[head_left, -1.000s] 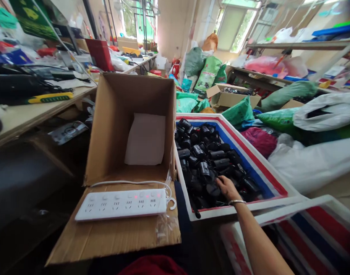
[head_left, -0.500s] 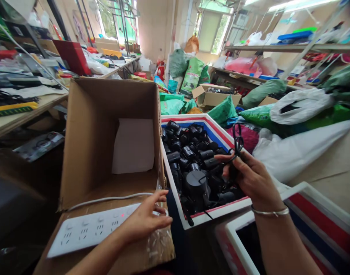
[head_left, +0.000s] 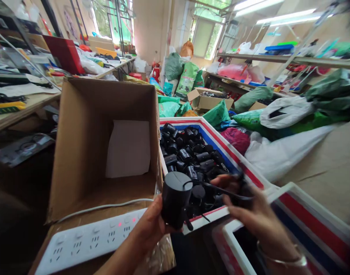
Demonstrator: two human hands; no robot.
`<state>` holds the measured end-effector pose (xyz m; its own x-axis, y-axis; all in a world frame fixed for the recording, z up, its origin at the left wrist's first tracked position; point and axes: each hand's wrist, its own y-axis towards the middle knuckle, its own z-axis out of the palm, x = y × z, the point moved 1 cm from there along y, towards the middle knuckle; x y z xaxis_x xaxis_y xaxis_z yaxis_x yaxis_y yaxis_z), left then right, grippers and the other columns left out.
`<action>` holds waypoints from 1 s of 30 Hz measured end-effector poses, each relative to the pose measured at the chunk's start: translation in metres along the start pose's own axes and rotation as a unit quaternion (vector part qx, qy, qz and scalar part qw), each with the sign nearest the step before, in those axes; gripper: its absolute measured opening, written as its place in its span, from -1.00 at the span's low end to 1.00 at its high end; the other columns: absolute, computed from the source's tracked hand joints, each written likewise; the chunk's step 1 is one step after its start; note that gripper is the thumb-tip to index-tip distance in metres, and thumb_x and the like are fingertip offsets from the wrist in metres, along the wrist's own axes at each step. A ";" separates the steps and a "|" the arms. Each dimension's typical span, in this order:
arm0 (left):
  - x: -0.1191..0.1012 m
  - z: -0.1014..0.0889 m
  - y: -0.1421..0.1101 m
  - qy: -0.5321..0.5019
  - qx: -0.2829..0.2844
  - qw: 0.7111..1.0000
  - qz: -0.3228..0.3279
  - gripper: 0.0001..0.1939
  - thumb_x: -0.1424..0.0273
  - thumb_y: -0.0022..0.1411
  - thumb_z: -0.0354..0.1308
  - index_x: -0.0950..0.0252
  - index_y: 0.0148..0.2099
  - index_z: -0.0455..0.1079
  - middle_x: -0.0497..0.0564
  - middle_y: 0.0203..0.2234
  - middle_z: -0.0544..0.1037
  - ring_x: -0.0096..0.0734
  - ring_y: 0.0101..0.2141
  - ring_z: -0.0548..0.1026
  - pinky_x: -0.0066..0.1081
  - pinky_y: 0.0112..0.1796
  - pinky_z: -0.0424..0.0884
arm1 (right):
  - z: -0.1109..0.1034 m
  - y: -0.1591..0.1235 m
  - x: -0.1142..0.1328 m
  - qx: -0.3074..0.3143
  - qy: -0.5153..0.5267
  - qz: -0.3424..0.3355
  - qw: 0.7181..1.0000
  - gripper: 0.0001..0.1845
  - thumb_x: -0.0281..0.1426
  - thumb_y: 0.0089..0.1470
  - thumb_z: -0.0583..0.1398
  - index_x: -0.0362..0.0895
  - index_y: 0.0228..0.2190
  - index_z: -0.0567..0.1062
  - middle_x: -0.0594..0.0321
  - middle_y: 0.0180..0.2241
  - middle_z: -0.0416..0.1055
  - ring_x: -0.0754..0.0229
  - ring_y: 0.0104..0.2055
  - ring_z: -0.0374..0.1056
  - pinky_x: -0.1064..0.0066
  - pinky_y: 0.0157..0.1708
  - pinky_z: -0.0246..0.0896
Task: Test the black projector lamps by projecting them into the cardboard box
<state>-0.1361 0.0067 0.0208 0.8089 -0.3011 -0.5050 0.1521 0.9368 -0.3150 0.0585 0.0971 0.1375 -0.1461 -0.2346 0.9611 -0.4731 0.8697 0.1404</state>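
Note:
My left hand (head_left: 152, 218) is wrapped round a black cylindrical device (head_left: 175, 200) with a flat grey-black top, held upright at the near edge of the white foam box (head_left: 188, 229). A black cable (head_left: 217, 188) runs from the device to my right hand (head_left: 256, 215). That hand is blurred, its fingers closed about the bunched cable; the cable's end cannot be made out. Beyond both hands, many similar black cylinders (head_left: 185, 154) with cords lie heaped in the foam box.
An open cardboard box (head_left: 80, 149) lies on its side to the left, with a white sheet (head_left: 129, 149) inside. A white power strip (head_left: 89, 240) with red lights rests on its flap. Another foam box (head_left: 303, 217) stands at right. Sacks (head_left: 295, 152) lie beyond.
My left hand, open above the power strip before, has taken hold of the black cylindrical device and raised it towards me. The right hand has moved lower and nearer with the cable.

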 end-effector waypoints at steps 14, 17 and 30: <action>-0.036 -0.019 -0.045 0.521 -0.230 0.812 0.128 -0.60 0.14 -0.10 0.27 0.28 -0.27 0.32 0.02 -0.46 0.54 -0.12 -0.38 0.50 -0.29 -0.36 0.36 | 0.110 -0.040 -0.059 -0.045 -0.092 -0.002 0.995 -0.11 -0.32 -0.42 0.41 -0.06 0.00 0.21 0.15 -0.16 0.43 -0.04 -0.20 0.41 0.19 -0.15 0.33; -0.039 -0.011 -0.054 0.587 -0.273 0.754 0.111 -0.69 0.18 -0.02 0.21 0.27 -0.30 0.30 -0.01 -0.53 0.51 -0.14 -0.45 0.47 -0.30 -0.39 0.31 | 0.118 -0.042 -0.070 -0.072 -0.188 -0.044 0.979 -0.12 -0.28 -0.36 0.39 -0.10 0.03 0.21 0.06 -0.09 0.38 -0.10 -0.11 0.36 0.11 -0.06 0.27; -0.046 -0.021 -0.112 0.340 -0.125 0.932 0.014 -0.76 0.44 0.02 0.16 0.28 -0.21 0.26 -0.10 -0.50 0.42 -0.49 -0.52 0.37 -0.45 -0.48 0.29 | 0.049 -0.038 -0.081 0.281 0.138 0.155 0.937 -0.25 -0.33 -0.11 0.33 0.04 0.13 0.23 0.11 0.00 0.39 0.03 0.05 0.31 0.16 0.02 0.17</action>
<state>-0.2023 -0.0879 0.0624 0.2502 -0.4008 -0.8813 -0.0688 0.9006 -0.4291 0.0463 0.0618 0.0425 -0.1582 0.1811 0.9707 -0.8391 0.4934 -0.2288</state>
